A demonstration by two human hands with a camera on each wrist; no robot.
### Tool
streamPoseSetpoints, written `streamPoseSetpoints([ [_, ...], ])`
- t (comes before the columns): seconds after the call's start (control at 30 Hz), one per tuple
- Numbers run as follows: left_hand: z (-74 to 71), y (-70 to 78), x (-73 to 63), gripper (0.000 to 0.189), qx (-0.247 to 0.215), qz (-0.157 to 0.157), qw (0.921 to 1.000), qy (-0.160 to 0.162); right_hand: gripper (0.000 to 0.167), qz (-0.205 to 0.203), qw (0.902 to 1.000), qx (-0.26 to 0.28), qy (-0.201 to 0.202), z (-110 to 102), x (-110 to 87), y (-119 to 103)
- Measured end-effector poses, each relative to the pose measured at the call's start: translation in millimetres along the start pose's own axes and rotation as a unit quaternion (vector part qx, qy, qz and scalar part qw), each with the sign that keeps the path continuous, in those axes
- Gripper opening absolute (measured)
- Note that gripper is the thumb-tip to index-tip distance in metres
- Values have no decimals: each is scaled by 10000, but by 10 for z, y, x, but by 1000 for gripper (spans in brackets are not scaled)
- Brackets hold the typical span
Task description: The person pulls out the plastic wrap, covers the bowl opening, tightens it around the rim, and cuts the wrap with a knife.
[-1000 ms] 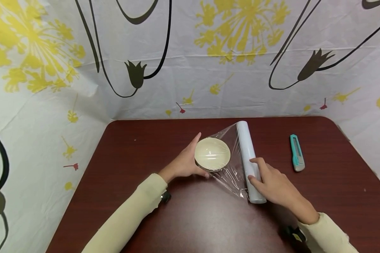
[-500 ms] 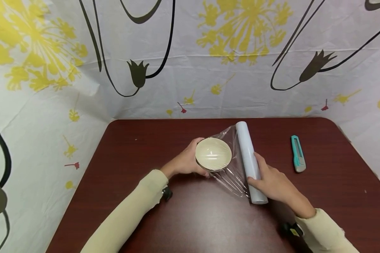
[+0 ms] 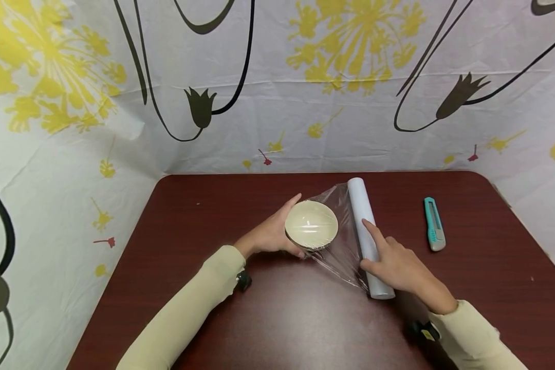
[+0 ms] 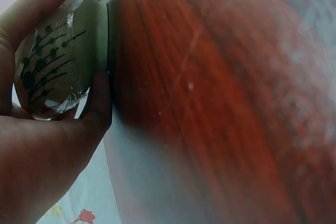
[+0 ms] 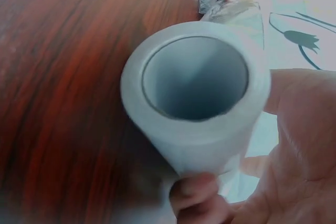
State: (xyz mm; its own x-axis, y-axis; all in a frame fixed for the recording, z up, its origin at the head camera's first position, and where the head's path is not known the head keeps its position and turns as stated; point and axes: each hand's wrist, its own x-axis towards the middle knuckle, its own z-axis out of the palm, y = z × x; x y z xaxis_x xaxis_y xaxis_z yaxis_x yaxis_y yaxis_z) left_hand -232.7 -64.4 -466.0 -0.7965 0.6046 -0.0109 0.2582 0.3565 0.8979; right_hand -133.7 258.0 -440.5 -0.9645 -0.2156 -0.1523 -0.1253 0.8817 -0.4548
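Observation:
A cream bowl (image 3: 311, 224) stands under a layer of clear plastic wrap (image 3: 344, 252). My left hand (image 3: 273, 231) grips the bowl from its left side, thumb and fingers spread round the wall. In the left wrist view, dark leaf sprigs decorate the side of the bowl (image 4: 50, 61), and crinkled film clings to it. The wrap stretches right to a white roll (image 3: 362, 205) lying slantwise. My right hand (image 3: 400, 264) holds this roll near its front end, index finger and thumb over it. The right wrist view looks into the hollow core of the roll (image 5: 194, 135).
A teal utility knife (image 3: 435, 226) lies on the dark red-brown table (image 3: 203, 216), right of the roll. A white cloth (image 3: 277, 123) printed with flowers hangs behind the table and along its sides.
The roll has shifted slightly right, away from the bowl. My right index finger lifted, slid down the roll's side and now lies on top again. The bowl stays nearly in place.

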Motion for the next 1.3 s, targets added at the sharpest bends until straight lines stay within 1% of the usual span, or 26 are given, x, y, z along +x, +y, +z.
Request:
streamPoseSetpoints([
  [0.17, 12, 6, 7, 145, 73, 70, 9999, 23, 98, 82, 9999, -107, 51, 1, -16, 46],
  [0.3, 11, 8, 5, 144, 65, 73, 9999, 47, 96, 16, 9999, -142, 93, -5, -25, 87],
  [0.37, 8, 14, 3, 144, 74, 66, 9999, 56, 92, -11, 9999, -106, 111, -15, -33, 98],
  [0.5, 4, 20, 0, 144, 66, 47, 10000, 56, 77, -15, 9999, -57, 118, -49, -35, 95],
  [0.57, 4, 18, -1, 144, 72, 34, 10000, 45, 74, 24, 10000, -24, 72, -63, -36, 84],
  [0.7, 9, 16, 2, 144, 93, 28, 9999, 46, 79, 181, 9998, 27, -29, -79, -50, 60],
  [0.97, 21, 7, 13, 143, 142, 19, 9999, 78, 92, 598, 9981, 109, -87, -87, -69, 74],
  [1.3, 21, 15, 10, 143, 284, -1, 9995, 117, 87, 728, 9972, -103, -110, -66, -71, 99],
])
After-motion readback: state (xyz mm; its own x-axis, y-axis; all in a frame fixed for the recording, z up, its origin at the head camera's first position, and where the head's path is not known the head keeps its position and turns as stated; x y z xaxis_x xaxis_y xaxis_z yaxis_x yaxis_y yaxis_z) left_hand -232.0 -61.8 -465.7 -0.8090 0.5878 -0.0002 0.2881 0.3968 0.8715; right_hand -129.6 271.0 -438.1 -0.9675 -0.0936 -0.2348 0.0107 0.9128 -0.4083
